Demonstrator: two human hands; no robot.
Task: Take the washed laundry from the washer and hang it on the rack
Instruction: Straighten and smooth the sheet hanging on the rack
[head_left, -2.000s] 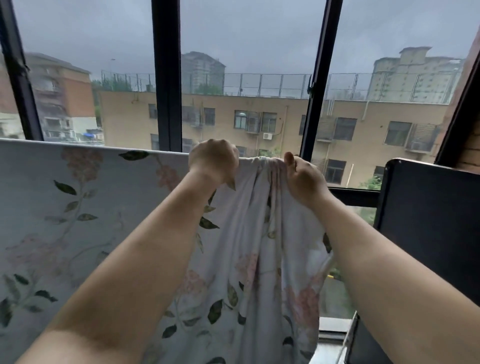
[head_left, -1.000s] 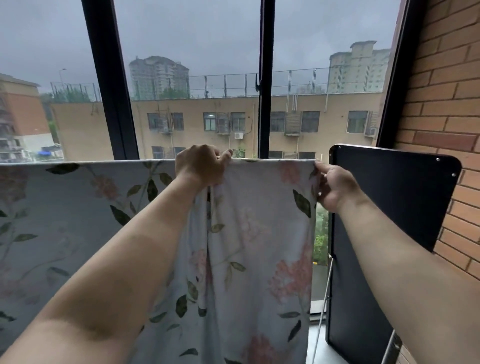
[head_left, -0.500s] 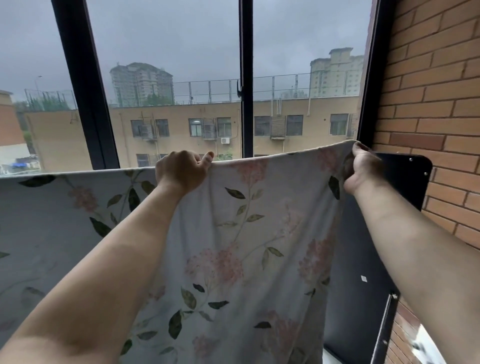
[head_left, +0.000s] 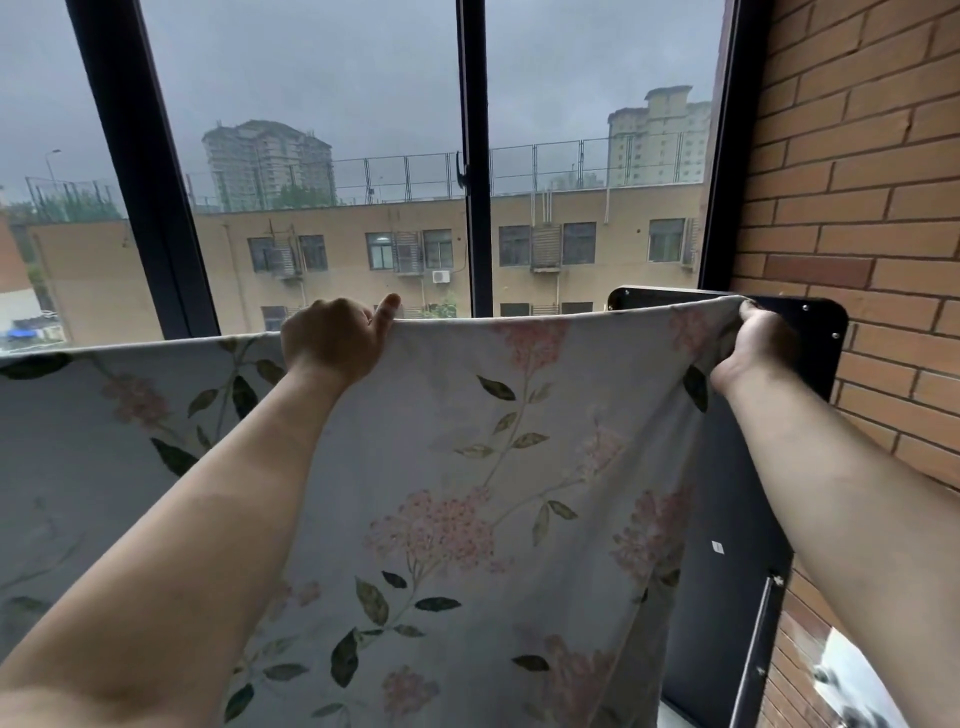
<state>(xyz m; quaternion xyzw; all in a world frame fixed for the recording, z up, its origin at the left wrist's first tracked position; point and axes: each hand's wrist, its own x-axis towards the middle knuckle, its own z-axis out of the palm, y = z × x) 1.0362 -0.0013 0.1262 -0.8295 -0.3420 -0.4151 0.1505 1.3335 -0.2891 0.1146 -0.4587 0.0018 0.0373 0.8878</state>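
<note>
One large sheet (head_left: 467, 467) fills the lower view: pale grey-white cloth printed with pink flower clusters and dark green leaves on thin stems. Its top edge runs roughly level across the window, pulled taut between the two hands, and the cloth hangs straight down below. Whatever rail lies under that edge is hidden by the fabric. The left hand (head_left: 332, 343) is closed in a fist over the top edge near the middle, thumb raised. The right hand (head_left: 753, 345) grips the bunched right corner, well apart from the left. Just behind the right hand and the sheet's right edge stands a black panel (head_left: 732, 493) with rounded corners and small screws, beside the brick wall (head_left: 857, 182). On the panel is a white sticker (head_left: 717, 546), too small to read. Beyond the sheet, dark window frames (head_left: 475, 156) divide the glass, through which a tan building (head_left: 343, 249) with air-conditioner units, taller towers and a grey sky show.
</note>
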